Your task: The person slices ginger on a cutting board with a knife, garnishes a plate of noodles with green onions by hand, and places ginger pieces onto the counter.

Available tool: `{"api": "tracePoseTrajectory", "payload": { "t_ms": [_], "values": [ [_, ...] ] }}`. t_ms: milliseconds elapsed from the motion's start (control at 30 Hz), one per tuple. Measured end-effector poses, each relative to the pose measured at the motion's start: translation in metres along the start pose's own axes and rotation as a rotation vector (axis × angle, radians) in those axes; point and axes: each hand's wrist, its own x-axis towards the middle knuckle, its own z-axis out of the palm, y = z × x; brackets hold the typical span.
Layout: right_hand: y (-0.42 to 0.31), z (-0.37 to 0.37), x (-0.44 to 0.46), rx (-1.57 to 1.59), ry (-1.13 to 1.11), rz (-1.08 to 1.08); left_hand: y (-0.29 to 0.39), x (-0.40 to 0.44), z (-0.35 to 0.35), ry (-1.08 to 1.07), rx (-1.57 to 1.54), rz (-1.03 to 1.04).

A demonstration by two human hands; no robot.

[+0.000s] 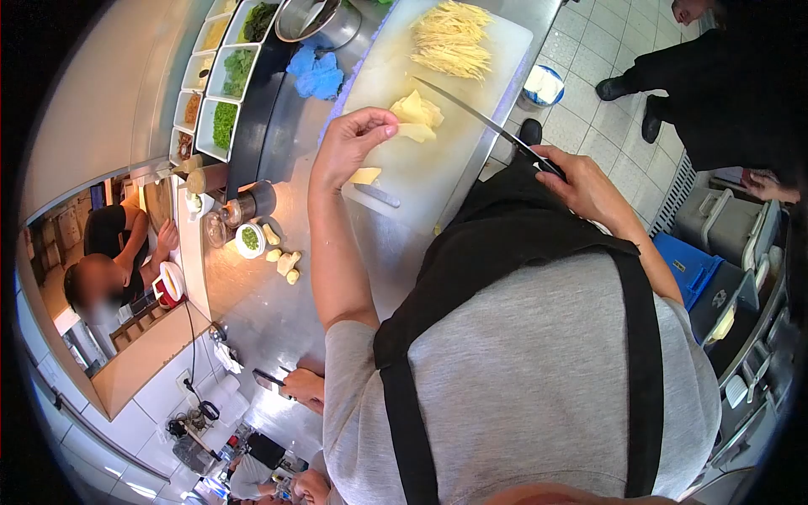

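Note:
In the head view my left hand (358, 143) is over the white cutting board (383, 84), thumb and fingers pinched on a thin pale yellow ginger slice (416, 132). Touching that slice is a small stack of ginger slices (418, 108). My right hand (574, 175) grips the black handle of a long kitchen knife (484, 120); its blade slants across the board with the tip near the stack. A heap of fine ginger strips (454, 40) lies at the board's far end. Nearer me are another slice (365, 175) and a light-coloured flat blade (376, 195).
Blue crumpled gloves (316, 73) and a metal pot (320, 23) stand left of the board. White containers of chopped greens (225, 126) line the counter. Ginger knobs (286, 264) lie beside a small cup (250, 241). Co-workers are at the right, left and lower left.

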Motion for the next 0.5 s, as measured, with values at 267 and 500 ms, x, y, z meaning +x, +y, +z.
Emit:
{"api": "tracePoseTrajectory", "payload": {
  "t_ms": [267,500],
  "values": [
    [0.001,0.000,0.000,0.001,0.003,0.003,-0.011,0.013,0.011,0.137,0.323,0.014],
    [0.003,0.000,0.001,-0.002,0.019,-0.014,-0.004,0.017,0.010,0.193,0.558,0.143]
  ]
}}
